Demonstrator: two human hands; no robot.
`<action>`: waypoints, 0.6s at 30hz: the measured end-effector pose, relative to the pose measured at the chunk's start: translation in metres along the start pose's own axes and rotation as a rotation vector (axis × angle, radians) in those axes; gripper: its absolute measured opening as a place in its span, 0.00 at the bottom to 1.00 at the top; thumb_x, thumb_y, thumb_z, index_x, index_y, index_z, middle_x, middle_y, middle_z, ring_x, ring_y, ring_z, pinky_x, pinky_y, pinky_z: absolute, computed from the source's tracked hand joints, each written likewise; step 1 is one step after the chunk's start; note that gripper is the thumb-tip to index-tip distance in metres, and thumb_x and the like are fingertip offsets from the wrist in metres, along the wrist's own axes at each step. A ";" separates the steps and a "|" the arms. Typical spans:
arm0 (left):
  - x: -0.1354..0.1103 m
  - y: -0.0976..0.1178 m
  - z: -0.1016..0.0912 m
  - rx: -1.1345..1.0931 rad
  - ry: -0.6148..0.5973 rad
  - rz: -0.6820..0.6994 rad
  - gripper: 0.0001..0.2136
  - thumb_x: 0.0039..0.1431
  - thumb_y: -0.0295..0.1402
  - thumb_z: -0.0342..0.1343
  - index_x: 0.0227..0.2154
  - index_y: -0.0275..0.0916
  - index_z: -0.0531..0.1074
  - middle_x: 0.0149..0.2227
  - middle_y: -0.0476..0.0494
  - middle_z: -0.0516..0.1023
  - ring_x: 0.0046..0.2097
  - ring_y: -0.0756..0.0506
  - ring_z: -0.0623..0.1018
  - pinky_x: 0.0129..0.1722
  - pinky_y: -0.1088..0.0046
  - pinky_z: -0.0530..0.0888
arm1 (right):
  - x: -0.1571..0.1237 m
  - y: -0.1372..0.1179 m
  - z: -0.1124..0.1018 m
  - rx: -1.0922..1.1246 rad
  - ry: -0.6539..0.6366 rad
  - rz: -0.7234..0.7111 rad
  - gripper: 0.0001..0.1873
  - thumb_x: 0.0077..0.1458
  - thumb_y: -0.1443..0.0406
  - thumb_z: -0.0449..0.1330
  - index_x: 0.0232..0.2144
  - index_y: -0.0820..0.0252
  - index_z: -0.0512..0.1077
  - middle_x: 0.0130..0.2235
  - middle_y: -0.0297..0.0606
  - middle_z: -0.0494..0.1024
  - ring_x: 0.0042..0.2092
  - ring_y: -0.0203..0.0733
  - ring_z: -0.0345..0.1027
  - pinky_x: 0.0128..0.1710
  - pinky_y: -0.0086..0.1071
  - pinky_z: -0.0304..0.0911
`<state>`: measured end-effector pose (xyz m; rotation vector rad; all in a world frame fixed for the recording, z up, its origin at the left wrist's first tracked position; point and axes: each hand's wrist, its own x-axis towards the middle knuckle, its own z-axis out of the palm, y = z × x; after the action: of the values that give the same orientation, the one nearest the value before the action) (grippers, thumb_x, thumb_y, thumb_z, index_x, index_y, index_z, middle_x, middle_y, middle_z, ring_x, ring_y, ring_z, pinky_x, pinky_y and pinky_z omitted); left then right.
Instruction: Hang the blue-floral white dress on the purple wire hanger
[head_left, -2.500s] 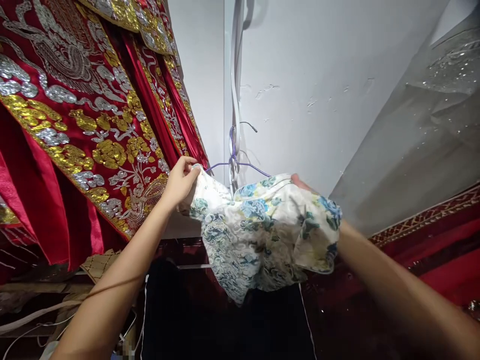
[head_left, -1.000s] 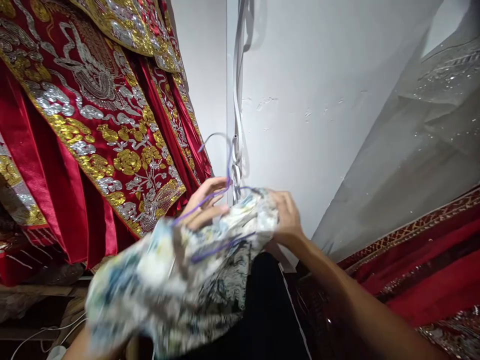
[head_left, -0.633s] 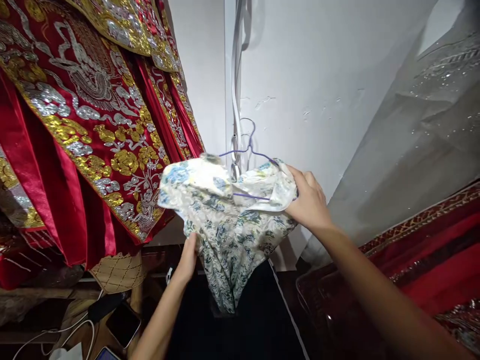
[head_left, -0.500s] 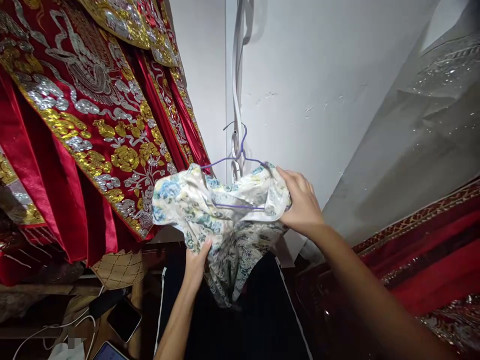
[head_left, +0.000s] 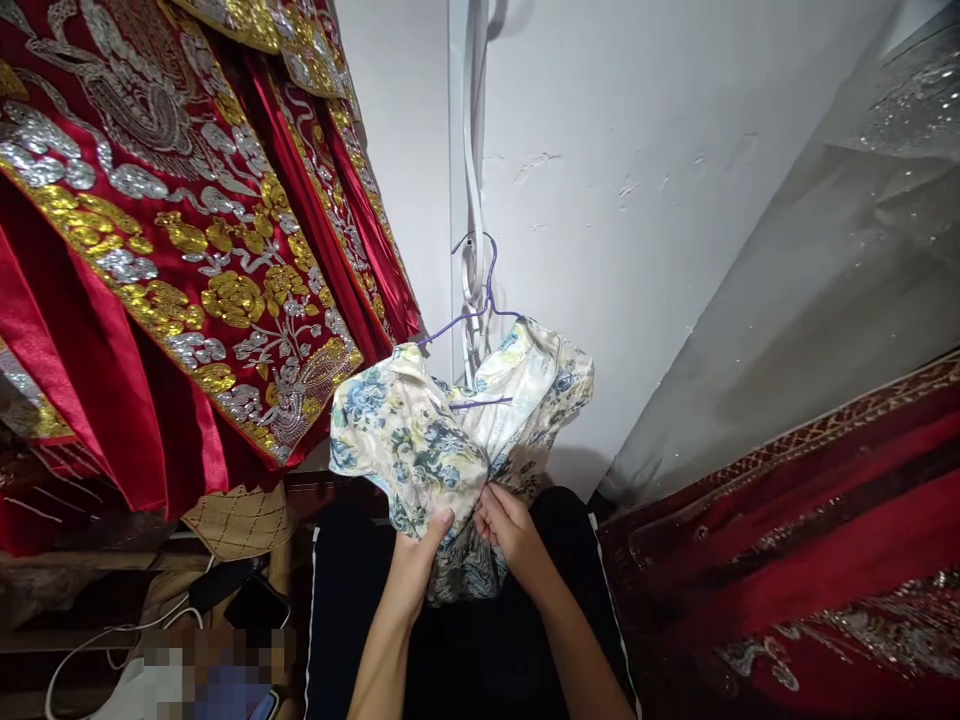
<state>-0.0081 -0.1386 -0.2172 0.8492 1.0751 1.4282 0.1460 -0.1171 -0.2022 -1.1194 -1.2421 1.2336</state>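
A short-sleeved floral dress [head_left: 431, 430], cream with blue and yellow flowers, hangs on a purple wire hanger [head_left: 491, 290] in front of the wall. The hanger's hook is caught on a looped white strap [head_left: 471, 180]. My left hand [head_left: 424, 540] grips the side of the dress below the sleeve, its thumb on the front and its other fingers hidden behind the cloth. At the middle of the front, below the neckline, my right hand [head_left: 506, 520] pinches the edge of the fabric with thumb and fingertips.
A red garment with gold and silver embroidery [head_left: 232, 300] hangs at the left. On the right are a sheer sparkly cloth [head_left: 825, 260] and more red fabric [head_left: 862, 520]. A phone [head_left: 257, 605] and white cable [head_left: 82, 640] lie at the lower left.
My right hand has let go of the dress's right shoulder and come down to the middle of its front. My left hand keeps its hold, slightly lower and further right.
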 end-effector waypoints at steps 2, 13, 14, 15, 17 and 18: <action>-0.001 0.003 -0.001 0.002 0.007 0.004 0.35 0.56 0.42 0.66 0.65 0.43 0.63 0.65 0.36 0.68 0.66 0.36 0.67 0.68 0.56 0.60 | 0.000 -0.001 0.004 0.002 -0.018 -0.024 0.22 0.59 0.46 0.58 0.23 0.54 0.66 0.23 0.37 0.69 0.25 0.43 0.62 0.27 0.37 0.60; -0.004 -0.036 0.028 0.607 0.496 0.780 0.30 0.52 0.36 0.67 0.58 0.39 0.67 0.61 0.32 0.66 0.64 0.33 0.65 0.64 0.50 0.63 | -0.013 -0.014 -0.004 0.004 0.001 0.111 0.16 0.58 0.57 0.58 0.21 0.55 0.70 0.17 0.36 0.70 0.20 0.39 0.58 0.23 0.36 0.52; -0.005 -0.039 0.033 0.618 0.357 0.774 0.23 0.55 0.34 0.64 0.54 0.40 0.71 0.57 0.34 0.70 0.61 0.34 0.69 0.61 0.52 0.66 | -0.015 -0.017 -0.004 0.015 -0.041 0.126 0.15 0.57 0.57 0.58 0.21 0.55 0.71 0.17 0.36 0.71 0.19 0.38 0.57 0.22 0.35 0.52; -0.005 -0.041 0.037 0.597 0.230 0.738 0.16 0.59 0.34 0.61 0.50 0.41 0.74 0.51 0.36 0.74 0.56 0.36 0.73 0.57 0.55 0.69 | -0.016 -0.022 -0.004 0.026 -0.077 0.130 0.15 0.57 0.57 0.59 0.21 0.54 0.72 0.17 0.36 0.72 0.19 0.38 0.57 0.22 0.35 0.51; -0.003 -0.042 0.042 0.526 0.065 0.643 0.08 0.63 0.34 0.55 0.42 0.42 0.76 0.41 0.40 0.77 0.46 0.39 0.76 0.50 0.60 0.73 | -0.013 -0.035 -0.006 0.059 -0.105 0.119 0.14 0.56 0.57 0.60 0.21 0.54 0.74 0.18 0.36 0.73 0.18 0.37 0.56 0.21 0.35 0.50; -0.002 -0.042 0.043 0.498 0.029 0.601 0.07 0.65 0.35 0.54 0.39 0.43 0.77 0.38 0.40 0.76 0.43 0.40 0.76 0.47 0.61 0.73 | -0.009 -0.045 -0.008 0.083 -0.086 0.107 0.14 0.56 0.57 0.61 0.21 0.54 0.74 0.18 0.36 0.72 0.18 0.36 0.55 0.20 0.34 0.49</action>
<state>0.0469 -0.1342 -0.2427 1.6147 1.2853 1.6806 0.1564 -0.1273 -0.1576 -1.0938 -1.1956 1.4141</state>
